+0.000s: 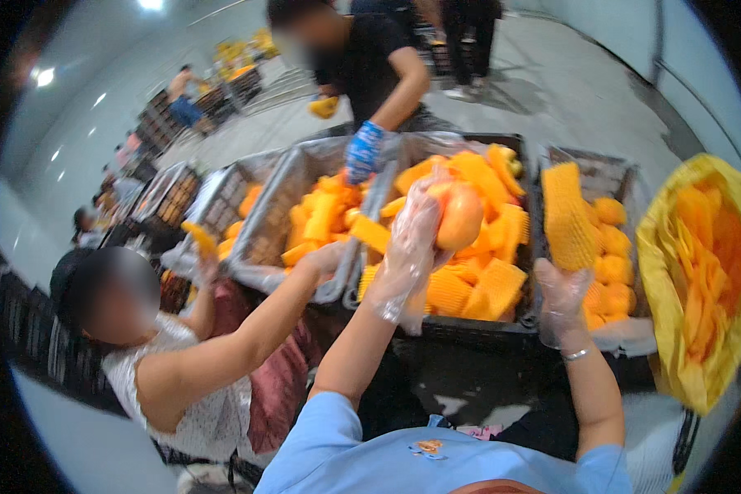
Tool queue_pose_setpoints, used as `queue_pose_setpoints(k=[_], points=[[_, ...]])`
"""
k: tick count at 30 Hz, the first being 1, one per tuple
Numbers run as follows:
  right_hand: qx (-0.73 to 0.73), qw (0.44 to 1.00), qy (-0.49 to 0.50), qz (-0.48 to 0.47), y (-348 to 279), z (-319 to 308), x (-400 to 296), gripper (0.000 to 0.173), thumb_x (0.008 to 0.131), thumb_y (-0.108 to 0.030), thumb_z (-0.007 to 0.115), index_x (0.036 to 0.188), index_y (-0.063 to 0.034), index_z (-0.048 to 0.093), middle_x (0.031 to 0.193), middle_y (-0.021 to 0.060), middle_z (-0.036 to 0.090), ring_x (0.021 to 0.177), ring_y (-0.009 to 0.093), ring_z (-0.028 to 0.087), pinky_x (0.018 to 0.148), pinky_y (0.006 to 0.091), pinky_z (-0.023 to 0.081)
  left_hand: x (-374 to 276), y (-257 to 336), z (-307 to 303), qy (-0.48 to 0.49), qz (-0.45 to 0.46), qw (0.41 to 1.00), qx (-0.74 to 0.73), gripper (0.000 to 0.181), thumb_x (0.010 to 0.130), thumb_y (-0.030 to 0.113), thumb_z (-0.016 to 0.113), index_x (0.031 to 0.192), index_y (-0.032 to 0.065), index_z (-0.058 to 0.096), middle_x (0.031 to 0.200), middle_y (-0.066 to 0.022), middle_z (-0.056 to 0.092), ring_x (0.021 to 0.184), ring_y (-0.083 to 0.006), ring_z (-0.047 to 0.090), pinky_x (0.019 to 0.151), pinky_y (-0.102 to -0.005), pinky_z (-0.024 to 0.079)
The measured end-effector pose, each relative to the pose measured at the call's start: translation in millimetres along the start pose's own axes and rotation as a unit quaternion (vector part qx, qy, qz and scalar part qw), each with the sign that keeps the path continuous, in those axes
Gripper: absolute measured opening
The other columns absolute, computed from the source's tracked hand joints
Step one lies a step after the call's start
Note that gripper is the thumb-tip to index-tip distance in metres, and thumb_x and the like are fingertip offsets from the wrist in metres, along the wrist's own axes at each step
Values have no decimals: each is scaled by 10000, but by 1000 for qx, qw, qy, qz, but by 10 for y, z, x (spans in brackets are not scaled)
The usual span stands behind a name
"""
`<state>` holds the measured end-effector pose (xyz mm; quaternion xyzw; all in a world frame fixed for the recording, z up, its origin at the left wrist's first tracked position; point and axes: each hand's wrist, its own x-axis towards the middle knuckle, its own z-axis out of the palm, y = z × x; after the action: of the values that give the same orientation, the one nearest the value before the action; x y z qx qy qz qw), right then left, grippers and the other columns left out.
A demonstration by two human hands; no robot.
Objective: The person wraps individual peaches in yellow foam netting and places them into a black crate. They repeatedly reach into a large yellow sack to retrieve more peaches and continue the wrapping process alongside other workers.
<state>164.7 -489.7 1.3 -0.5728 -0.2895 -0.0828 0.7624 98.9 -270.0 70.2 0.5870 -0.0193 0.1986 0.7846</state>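
Observation:
My left hand (pixel 409 238), in a clear plastic glove, grips a smooth round orange fruit (pixel 460 216). Below it is a lined black crate (pixel 469 327) heaped with yellow-orange foam net sleeves (pixel 495 289); fruit under the heap is mostly hidden. My right hand (pixel 560 299), also gloved in plastic with a bracelet at the wrist, holds up one flattened foam net sleeve (pixel 568 216). That sleeve stands above the left side of a narrower crate (pixel 590 162), where orange rounded items (pixel 614 268) sit in rows. The fruit and the held sleeve are apart.
A yellow sack (pixel 657 296) full of orange sheet-like material stands far right. On my left, a co-worker's arm (pixel 265 309) reaches to the neighbouring crate (pixel 247 250). Opposite, a person's blue-gloved hand (pixel 364 151) reaches in too. More crates (pixel 170 191) and people stand behind.

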Motion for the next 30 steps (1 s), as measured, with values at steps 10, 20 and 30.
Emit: queue_pose_setpoints(k=[10,20,30], points=[[-198,968,-150,-29,6,56,-42,881,645,-303,931,1342,12,496,1329,150,563,1213,262,567,1051,388,446,-294,-674,221,-160,12,970,184,726,1028,467,422,1514,-32,216,1449,-233,368,1379,-297,348,1148,-370,250],[230,894,-233,306,-374,55,-99,1166,467,-407,977,1417,-25,418,1322,92,580,1210,217,576,1060,378,446,-226,-501,95,-9,-91,994,-53,381,1006,362,537,1183,32,605,1015,-72,615,879,-150,617,818,-311,530],[180,843,-97,498,-323,-74,-305,1118,530,-519,867,1410,6,420,1359,180,543,1249,302,560,1064,448,461,-303,-726,45,-286,-61,951,-99,273,832,241,741,924,74,545,961,-34,544,957,-161,531,892,-339,437]])
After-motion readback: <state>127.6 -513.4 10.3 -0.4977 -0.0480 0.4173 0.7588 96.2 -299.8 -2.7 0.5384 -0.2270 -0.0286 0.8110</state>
